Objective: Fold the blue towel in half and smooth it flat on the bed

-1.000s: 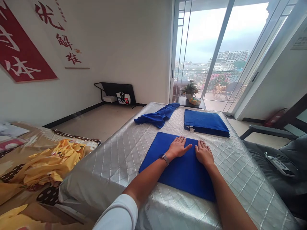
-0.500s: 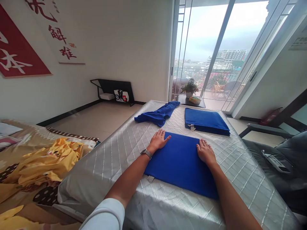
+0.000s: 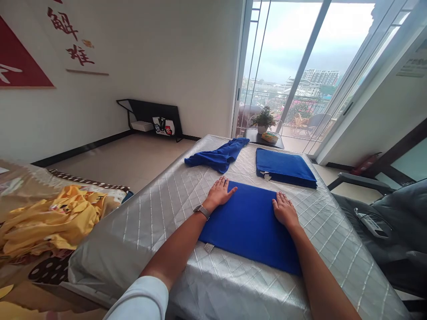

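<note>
A blue cloth (image 3: 250, 224), flat and rectangular, lies in front of me on the silver quilted mattress (image 3: 150, 222); a small white tag sticks out at its near left corner. My left hand (image 3: 219, 194) rests flat on the cloth's far left corner, thumb spread from the fingers. On the far right corner lies my right hand (image 3: 285, 210), fingers stretched out. Beyond the right hand is a neat stack of folded blue cloths (image 3: 285, 166) with white tags showing. A crumpled blue cloth (image 3: 218, 155) lies beyond the left hand.
Yellow printed fabric (image 3: 56, 218) is heaped on a patterned bed at the left. A dark armchair (image 3: 393, 222) holding a power strip (image 3: 372, 224) stands close to the mattress's right side. A small table with a potted plant (image 3: 263, 119) stands by the glass door.
The view has shifted slightly, so the room sits a little further left and higher. Both hands keep their places on the flat blue cloth.
</note>
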Action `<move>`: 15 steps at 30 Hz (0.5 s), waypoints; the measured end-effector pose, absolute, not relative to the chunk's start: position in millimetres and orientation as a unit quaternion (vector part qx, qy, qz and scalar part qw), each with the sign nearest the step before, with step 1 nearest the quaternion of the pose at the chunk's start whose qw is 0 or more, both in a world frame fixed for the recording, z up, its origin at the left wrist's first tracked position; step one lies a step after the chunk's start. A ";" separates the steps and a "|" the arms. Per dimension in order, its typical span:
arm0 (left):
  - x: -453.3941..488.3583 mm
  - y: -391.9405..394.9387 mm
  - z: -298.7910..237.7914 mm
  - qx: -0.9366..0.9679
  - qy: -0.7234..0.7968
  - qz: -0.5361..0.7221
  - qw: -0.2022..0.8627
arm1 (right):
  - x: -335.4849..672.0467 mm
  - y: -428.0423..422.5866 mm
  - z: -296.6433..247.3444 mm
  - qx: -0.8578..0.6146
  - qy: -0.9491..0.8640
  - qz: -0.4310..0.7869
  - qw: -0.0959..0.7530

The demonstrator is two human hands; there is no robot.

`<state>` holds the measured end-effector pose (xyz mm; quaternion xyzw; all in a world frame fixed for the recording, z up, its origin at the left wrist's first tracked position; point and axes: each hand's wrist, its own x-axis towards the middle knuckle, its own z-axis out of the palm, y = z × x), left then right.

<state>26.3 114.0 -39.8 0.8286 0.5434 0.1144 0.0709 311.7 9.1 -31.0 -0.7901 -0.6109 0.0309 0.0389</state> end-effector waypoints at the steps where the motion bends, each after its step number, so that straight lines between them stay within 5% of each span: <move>1: 26.2 113.6 -39.9 0.828 0.544 0.117 0.070 | 311.5 8.9 -30.5 -0.790 -0.610 0.033 0.040; 15: 25.6 113.1 -39.3 0.814 0.569 0.102 0.055 | 307.7 -0.3 -28.2 -0.781 -0.622 0.032 0.032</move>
